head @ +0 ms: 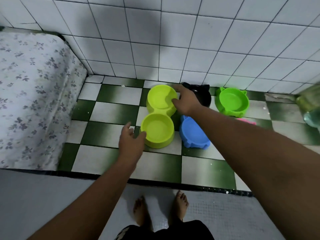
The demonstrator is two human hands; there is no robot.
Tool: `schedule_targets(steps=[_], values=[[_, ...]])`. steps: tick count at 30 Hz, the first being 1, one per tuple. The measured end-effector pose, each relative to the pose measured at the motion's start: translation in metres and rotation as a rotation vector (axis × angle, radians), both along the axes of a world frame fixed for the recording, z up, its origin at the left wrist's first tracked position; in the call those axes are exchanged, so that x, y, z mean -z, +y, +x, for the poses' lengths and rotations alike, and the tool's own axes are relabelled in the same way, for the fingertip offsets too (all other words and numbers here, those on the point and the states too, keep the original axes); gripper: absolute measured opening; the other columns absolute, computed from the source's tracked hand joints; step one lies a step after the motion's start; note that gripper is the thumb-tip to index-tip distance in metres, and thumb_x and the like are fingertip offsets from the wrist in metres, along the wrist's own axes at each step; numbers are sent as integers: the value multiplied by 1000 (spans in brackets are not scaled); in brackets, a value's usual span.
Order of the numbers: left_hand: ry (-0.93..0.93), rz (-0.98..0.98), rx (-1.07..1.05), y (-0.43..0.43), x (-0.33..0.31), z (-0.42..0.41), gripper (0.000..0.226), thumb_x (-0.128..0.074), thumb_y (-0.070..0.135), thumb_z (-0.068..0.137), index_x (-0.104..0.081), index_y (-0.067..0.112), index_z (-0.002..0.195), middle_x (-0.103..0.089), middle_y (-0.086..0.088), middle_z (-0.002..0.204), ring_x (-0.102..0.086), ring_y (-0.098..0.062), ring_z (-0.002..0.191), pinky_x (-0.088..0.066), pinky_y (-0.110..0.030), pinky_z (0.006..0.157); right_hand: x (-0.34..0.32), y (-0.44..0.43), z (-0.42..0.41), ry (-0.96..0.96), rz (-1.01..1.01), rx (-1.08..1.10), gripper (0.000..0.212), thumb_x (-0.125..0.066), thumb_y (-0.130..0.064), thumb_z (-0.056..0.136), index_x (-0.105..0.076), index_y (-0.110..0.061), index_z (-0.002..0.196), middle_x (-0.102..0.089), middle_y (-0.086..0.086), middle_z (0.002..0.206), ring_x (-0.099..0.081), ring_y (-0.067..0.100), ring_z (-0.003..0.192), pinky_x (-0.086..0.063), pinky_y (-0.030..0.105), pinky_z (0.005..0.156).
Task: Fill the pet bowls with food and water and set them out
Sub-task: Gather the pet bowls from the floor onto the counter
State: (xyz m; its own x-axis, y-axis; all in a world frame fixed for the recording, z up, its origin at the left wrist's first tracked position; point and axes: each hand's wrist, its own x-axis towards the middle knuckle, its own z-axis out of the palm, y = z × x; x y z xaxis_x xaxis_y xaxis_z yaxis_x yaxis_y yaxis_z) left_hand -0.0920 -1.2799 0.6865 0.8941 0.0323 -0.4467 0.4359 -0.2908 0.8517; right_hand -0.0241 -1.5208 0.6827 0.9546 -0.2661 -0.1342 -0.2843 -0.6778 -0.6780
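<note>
On the floor [112,111], the double bowl [159,111] was pinched at its near rim by fingers of the left hand [131,141], at its far rim by the right hand [186,101]. A blue bowl [192,134] lay just beside; open tiles were left toward the bed [34,92].

An empty lime double bowl [158,116] is sitting upright on the checkered floor [112,111], with a blue bowl [192,134], black bowl [205,97] and empty green bowl [232,101] sitting just right of it
</note>
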Motion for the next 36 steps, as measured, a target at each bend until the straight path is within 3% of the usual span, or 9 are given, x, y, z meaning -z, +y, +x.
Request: schedule_targets(steps=[7,9,12,15,18,22,25,30,36], values=[[-234,125,368,-24,-19,54,51,-69,26,93,-52,21,141,-58,-3,137,-57,-19,120,-46,-32,99,-23,14,-63,-122,-54,187,50,-65,-15,90,-53,-9,138,-62,12,133,-57,25,122,-32,13,91],[-257,116,436,-33,-19,54,50,-69,25,93,-54,20,140,-57,-8,142,-56,-19,124,-47,-32,101,-24,15,-80,-138,-72,258,50,-66,-18,88,-55,-9,137,-62,10,134,-57,24,123,-34,15,98],[-267,122,478,-37,-19,45,46,-70,25,91,-58,20,136,-58,-11,140,-57,-20,125,-48,-36,104,-24,20,-110,-172,-67,326,47,-66,-21,86,-60,-7,131,-65,10,128,-60,26,119,-45,33,104],[-296,125,498,-34,-17,28,43,-71,28,88,-62,23,129,-63,-8,131,-61,-21,116,-49,-40,104,-26,23,-137,-205,-86,359,44,-65,-16,87,-60,-8,130,-64,10,129,-58,25,121,-40,26,102],[-299,110,477,-27,-15,8,34,-68,28,85,-66,24,119,-70,-4,116,-66,-19,103,-54,-37,96,-27,28,-155,-248,-81,379,43,-63,-14,88,-59,-8,131,-63,8,131,-55,21,122,-34,15,97],[-335,102,414,-9,-15,-31,28,-63,31,81,-68,26,108,-67,3,91,-61,-14,77,-54,-32,75,-29,47,-185,-287,-57,315,44,-62,-15,89,-58,-5,132,-61,9,132,-55,22,123,-35,19,101],[-381,181,385,8,-14,-70,27,-65,25,89,-70,22,114,-68,2,97,-62,-12,83,-48,-23,72,-26,66,-218,-309,-18,249,43,-61,-15,90,-57,-5,132,-61,8,133,-54,20,124,-32,13,97],[-373,207,364,30,-9,-145,21,-63,21,91,-70,19,111,-68,1,94,-61,-13,78,-45,-20,62,-14,88,-289,-303,13,179,43,-62,-18,90,-58,-9,131,-60,6,134,-54,19,124,-35,19,102],[-337,223,360,54,-14,-202,22,-64,25,93,-70,21,114,-69,-1,105,-64,-14,93,-44,-18,70,-17,95,-340,-294,39,166,42,-62,-19,89,-59,-10,130,-62,5,130,-56,19,122,-39,24,103]])
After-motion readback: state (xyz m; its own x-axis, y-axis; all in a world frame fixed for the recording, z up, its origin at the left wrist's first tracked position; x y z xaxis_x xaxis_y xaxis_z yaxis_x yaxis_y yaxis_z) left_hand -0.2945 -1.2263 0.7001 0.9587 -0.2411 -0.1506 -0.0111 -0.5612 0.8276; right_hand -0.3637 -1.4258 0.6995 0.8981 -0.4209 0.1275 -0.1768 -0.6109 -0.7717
